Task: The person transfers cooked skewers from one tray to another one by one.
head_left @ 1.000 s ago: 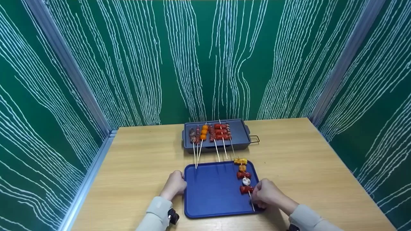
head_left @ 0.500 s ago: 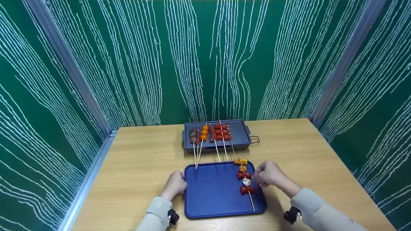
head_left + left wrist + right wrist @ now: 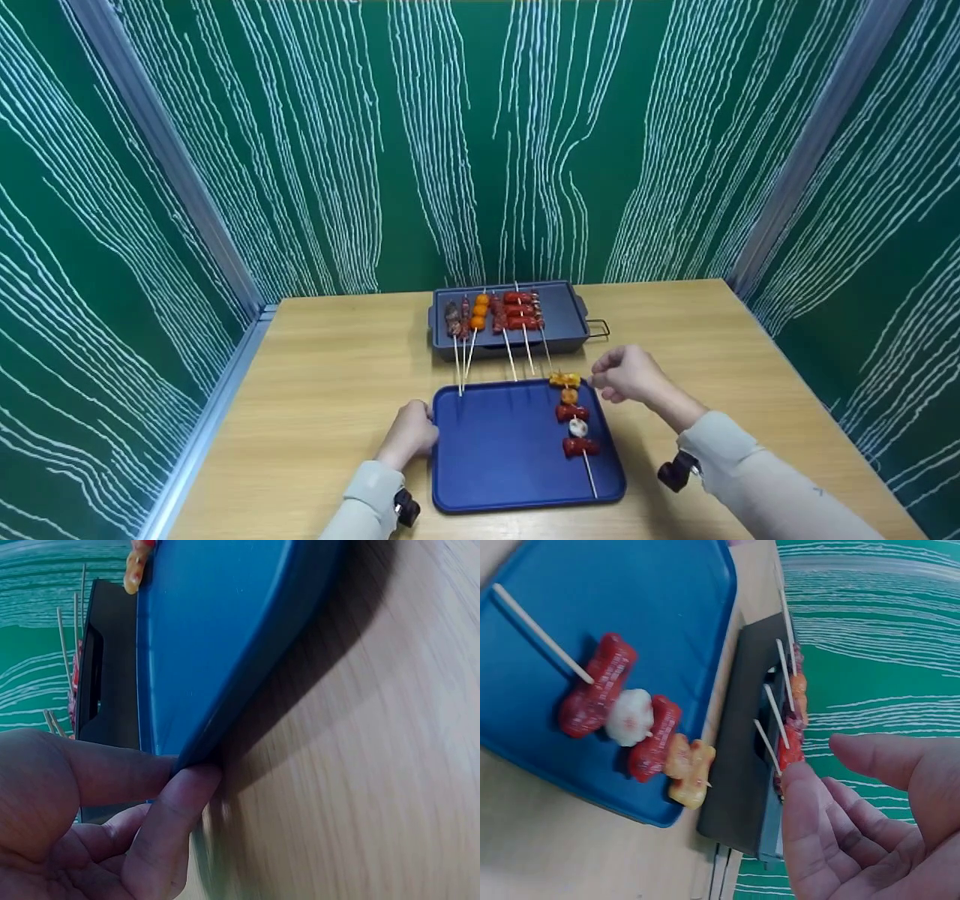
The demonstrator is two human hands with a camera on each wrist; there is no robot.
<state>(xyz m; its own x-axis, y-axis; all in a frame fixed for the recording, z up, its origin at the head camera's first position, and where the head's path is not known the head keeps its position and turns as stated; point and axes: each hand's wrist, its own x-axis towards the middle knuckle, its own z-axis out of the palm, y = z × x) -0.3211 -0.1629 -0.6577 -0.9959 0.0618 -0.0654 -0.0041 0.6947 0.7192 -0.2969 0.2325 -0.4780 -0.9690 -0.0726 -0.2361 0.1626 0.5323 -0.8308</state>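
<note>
My left hand (image 3: 411, 433) pinches the left rim of a blue tray (image 3: 502, 446) between thumb and finger, as the left wrist view shows closely. Along the tray's right side lies a mixed skewer (image 3: 619, 716), with red sausage pieces, a white round piece and yellow-orange pieces on a wooden stick. Its yellow end reaches the far rim and its bare stick points toward me. My right hand (image 3: 632, 375) hovers by the tray's far right corner, holding nothing, thumb and fingers apart in the right wrist view.
Behind the tray stands a dark grey grill (image 3: 561, 319) with a wire handle (image 3: 598, 328) on its right. Across it lie several skewers, among them orange balls (image 3: 480, 311) and red sausages (image 3: 520, 310), their sticks jutting toward the tray. A green patterned wall (image 3: 420, 150) closes the back.
My right hand has let go of the mixed skewer near its stick and moved away from me, toward the tray's far right corner. The left hand stays at the rim.
</note>
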